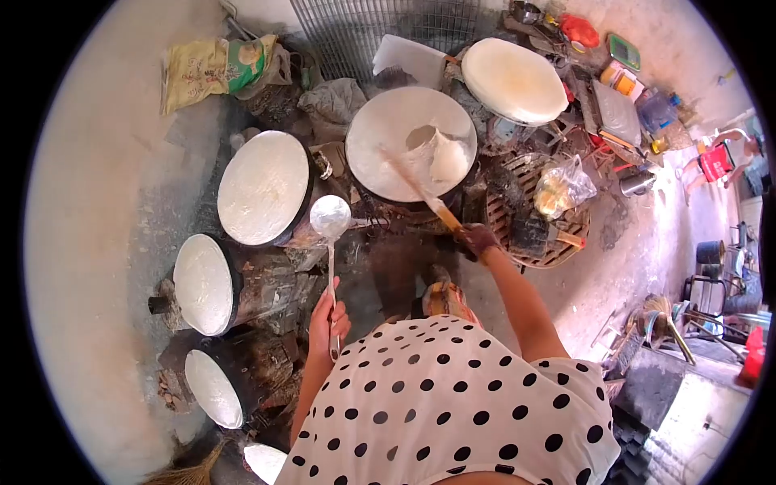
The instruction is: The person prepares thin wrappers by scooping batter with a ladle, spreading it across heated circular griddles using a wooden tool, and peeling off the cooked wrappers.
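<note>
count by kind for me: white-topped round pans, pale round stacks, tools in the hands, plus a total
White-topped round pans: 5 (one mostly out of view)
Pale round stack: 1
Ladle, left hand: 1
Stick-like tool, right hand: 1
Total: 8

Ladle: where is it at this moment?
In the head view, left of centre, the ladle is in the left hand, just beyond the right edge of a white-topped pan and left of the wooden stick.

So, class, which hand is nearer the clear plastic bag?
Right. The right hand is below and left of the clear plastic bag in view; the left hand, holding a ladle, is much farther left.
</note>
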